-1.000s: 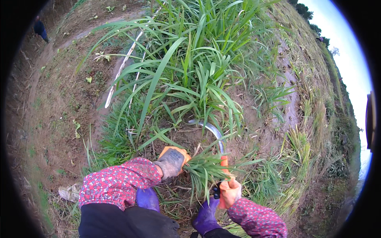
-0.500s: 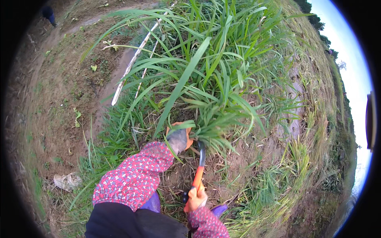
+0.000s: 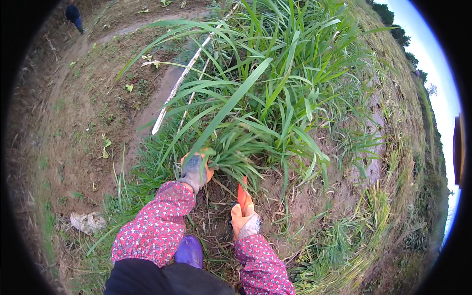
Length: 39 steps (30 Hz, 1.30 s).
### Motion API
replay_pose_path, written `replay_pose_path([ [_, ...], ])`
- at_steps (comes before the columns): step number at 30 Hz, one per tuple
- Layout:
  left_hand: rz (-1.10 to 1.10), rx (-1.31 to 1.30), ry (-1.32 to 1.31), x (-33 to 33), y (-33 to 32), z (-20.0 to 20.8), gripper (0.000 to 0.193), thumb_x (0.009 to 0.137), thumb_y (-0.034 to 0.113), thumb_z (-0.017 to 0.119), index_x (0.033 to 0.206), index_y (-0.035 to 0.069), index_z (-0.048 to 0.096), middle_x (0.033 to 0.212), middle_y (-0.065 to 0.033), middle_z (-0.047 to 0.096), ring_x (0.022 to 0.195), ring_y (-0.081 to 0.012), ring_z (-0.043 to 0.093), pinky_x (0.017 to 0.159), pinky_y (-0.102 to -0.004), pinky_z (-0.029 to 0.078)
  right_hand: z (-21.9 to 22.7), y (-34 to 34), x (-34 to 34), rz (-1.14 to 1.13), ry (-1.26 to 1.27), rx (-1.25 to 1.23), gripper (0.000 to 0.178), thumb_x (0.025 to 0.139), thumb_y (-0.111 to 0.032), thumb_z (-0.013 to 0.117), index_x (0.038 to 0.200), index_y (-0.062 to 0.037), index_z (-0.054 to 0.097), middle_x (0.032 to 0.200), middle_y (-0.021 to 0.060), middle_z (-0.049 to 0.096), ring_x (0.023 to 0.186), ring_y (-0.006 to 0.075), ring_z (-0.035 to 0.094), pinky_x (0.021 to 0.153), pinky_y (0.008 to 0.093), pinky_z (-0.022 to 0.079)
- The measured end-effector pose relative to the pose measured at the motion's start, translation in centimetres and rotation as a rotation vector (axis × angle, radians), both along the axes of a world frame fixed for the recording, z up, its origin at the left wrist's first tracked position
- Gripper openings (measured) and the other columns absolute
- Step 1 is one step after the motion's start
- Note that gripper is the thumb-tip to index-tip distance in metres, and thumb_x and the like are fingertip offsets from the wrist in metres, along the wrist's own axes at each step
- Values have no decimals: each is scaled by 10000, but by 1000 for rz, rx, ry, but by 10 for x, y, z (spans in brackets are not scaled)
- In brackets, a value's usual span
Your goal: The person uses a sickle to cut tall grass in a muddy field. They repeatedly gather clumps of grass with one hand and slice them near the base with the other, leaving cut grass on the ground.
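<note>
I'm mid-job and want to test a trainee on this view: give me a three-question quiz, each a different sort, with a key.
1. Multiple choice: what colour is the boot in view?
A) yellow
B) purple
C) green
2. True or false: the left hand grips the orange handle.
3. Short answer: in the picture, does the pale crumpled scrap lie to the left or to the right of the boot?

Key:
1. B, purple.
2. False: the right hand grips it, while the left hand is at the grass.
3. To the left.
</note>
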State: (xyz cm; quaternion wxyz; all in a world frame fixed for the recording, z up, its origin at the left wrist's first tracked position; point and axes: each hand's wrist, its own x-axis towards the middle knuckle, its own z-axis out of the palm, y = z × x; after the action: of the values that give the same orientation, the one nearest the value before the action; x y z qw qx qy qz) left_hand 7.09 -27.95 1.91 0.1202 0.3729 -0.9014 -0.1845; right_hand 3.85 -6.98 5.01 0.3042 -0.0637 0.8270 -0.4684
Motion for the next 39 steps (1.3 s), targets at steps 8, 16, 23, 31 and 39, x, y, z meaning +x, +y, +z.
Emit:
replay_pose_path([
  [8,290,836,183,-44,-7,-24,384,773,219,665,1090,44,537,832,-108,599,744,-259,549,713,-339,452,23,6,19,88,-33,71,501,885,-201,532,1337,-37,391,848,140,609,703,197,584,640,321,475],
  [16,-149,263,-107,23,29,28,337,645,283,709,950,146,670,924,-132,634,900,-320,611,781,-423,493,51,34,47,-155,-235,-66,481,874,-81,534,1334,-54,400,880,10,548,681,92,478,608,240,426],
  [23,380,1313,680,27,-30,-77,718,727,69,697,1323,-22,306,1295,-142,442,1093,-213,476,898,-285,408,-16,9,20,197,-3,79,436,875,-131,532,1293,-58,431,817,6,520,621,76,432,542,241,391],
  [31,594,1541,1142,-16,25,-99,466,730,14,624,1166,35,458,908,-105,536,732,-203,537,624,-332,453,65,62,55,-92,-361,-39,443,854,-148,592,1266,-57,459,761,0,522,644,89,492,585,237,415],
  [39,-348,2159,194,-40,143,73,539,659,-117,639,1152,45,489,929,-83,560,793,-196,565,679,-301,465,64,112,88,-672,-353,-483,248,811,-21,617,1047,-15,541,730,-53,482,621,65,457,561,223,396],
])
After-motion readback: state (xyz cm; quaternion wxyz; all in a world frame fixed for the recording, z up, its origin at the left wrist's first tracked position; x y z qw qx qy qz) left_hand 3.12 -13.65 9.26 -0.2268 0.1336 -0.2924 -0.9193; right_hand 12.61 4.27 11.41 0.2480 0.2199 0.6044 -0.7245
